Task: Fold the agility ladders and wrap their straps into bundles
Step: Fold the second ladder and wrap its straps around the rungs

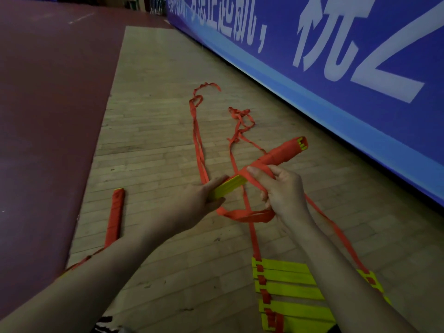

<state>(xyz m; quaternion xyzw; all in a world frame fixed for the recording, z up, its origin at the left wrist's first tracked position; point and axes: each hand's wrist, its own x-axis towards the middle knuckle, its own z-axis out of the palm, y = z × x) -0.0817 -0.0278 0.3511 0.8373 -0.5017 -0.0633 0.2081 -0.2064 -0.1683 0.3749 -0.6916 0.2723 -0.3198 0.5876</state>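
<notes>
Pale wood-plank floor (pixel 156 131) looks matt, scuffed. On floor: flat orange woven cloth straps (pixel 247 216), matt; flat yellow plastic ladder rungs (pixel 286 276), smooth, slight sheen. Left of floor: dark red sheet surface (pixel 48 92), smooth, matt. Right of floor: blue printed banner (pixel 360 111), smooth.

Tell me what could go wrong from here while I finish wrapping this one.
1. The loose straps lie kinked and crossed on the floor; pulled in, they may knot.
2. A slack loop hangs under the bundle between the left hand and right hand, so the wrap could end up loose.
3. Straps also run down to the flat yellow rungs; tugging may drag them.
</notes>
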